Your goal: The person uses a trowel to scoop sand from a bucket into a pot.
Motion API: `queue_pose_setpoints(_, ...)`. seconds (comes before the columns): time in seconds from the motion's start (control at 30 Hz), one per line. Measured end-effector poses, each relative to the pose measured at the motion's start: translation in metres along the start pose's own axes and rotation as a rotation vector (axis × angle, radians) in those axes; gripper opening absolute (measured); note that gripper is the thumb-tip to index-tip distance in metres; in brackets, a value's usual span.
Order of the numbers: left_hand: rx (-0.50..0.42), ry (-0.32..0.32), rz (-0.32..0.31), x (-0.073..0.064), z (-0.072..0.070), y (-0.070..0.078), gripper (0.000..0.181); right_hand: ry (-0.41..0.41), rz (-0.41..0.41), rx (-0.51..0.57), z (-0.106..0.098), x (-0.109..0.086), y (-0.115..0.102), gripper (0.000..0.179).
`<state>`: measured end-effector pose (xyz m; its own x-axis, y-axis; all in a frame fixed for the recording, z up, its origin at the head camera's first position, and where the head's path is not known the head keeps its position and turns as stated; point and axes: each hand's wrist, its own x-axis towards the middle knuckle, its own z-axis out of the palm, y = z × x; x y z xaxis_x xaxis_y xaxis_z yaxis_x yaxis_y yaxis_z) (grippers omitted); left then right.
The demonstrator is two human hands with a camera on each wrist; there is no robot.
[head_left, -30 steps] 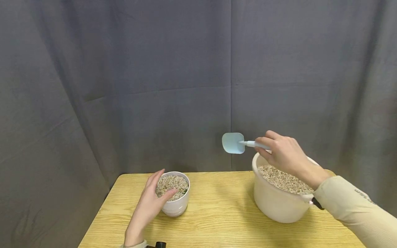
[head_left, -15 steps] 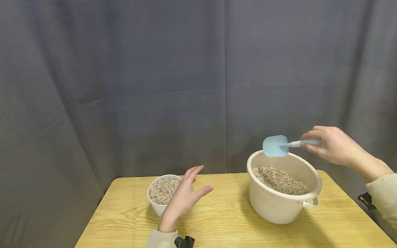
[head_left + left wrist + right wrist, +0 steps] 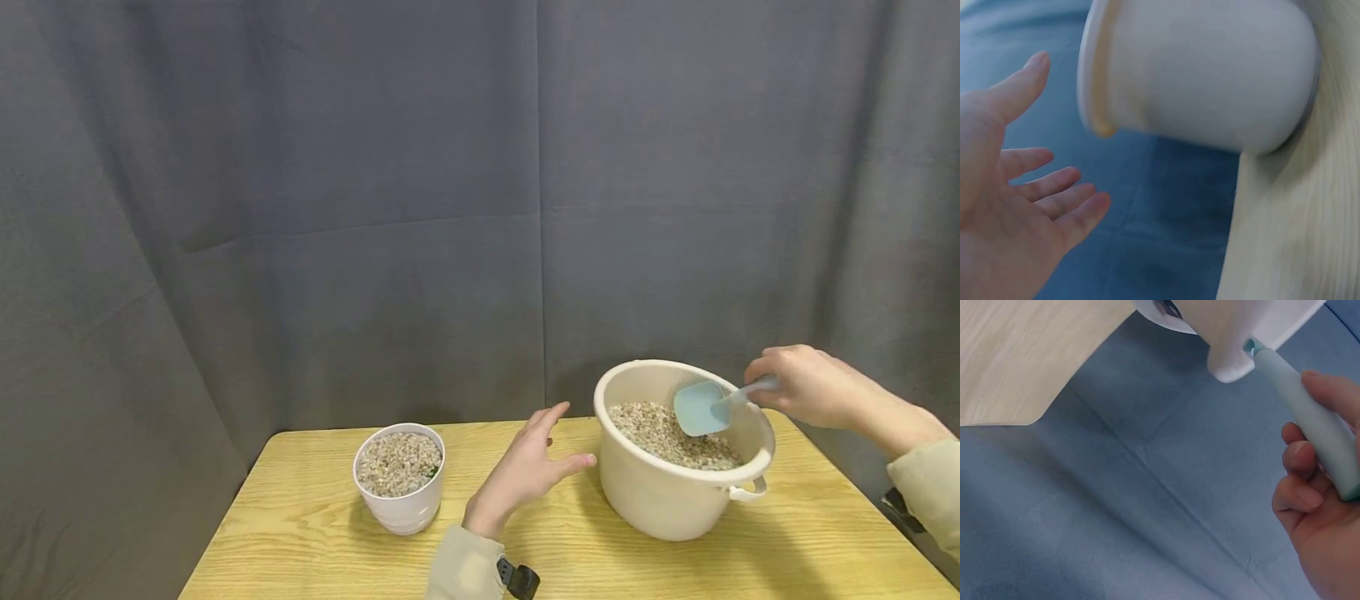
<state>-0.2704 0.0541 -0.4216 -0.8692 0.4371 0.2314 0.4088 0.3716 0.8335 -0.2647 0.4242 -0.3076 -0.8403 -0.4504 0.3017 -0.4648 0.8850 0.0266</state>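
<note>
Right hand (image 3: 813, 387) grips the scoop (image 3: 699, 410) by its handle (image 3: 1294, 394) at two o'clock of the bucket (image 3: 667, 504), presumably to angle it down toward the gravel (image 3: 641, 425) inside, while the left hand (image 3: 525, 468), fingers extended, hovers at nine o'clock, the pot (image 3: 407, 512) farther out on the counter (image 3: 285, 517).

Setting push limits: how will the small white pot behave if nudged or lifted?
Probably heavy for its size: the pot is filled nearly to the top with grit. It may tip if pushed high, since it narrows downward. Tilting could spill grit, as the top is uncovered.
</note>
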Motion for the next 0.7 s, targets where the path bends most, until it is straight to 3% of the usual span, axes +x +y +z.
queue_pose_setpoints(0.17, -0.025, -0.016, -0.026, 0.012, 0.021, 0.004, 0.090, -0.074, 0.040, 0.018, 0.009, 0.003, -0.008, 0.009)
queue_pose_setpoints(0.3, -0.035, -0.005, -0.010, 0.020, 0.035, 0.006, 0.095, -0.101, 0.061, 0.021, 0.016, 0.002, -0.011, 0.009)
queue_pose_setpoints(0.53, -0.106, 0.017, 0.038, 0.027, 0.047, 0.006, 0.103, -0.174, 0.090, 0.030, 0.019, 0.006, -0.011, 0.009)
queue_pose_setpoints(0.7, -0.194, 0.031, 0.049, 0.030, 0.055, 0.002, 0.106, -0.229, 0.116, 0.037, 0.022, 0.008, -0.016, 0.020)
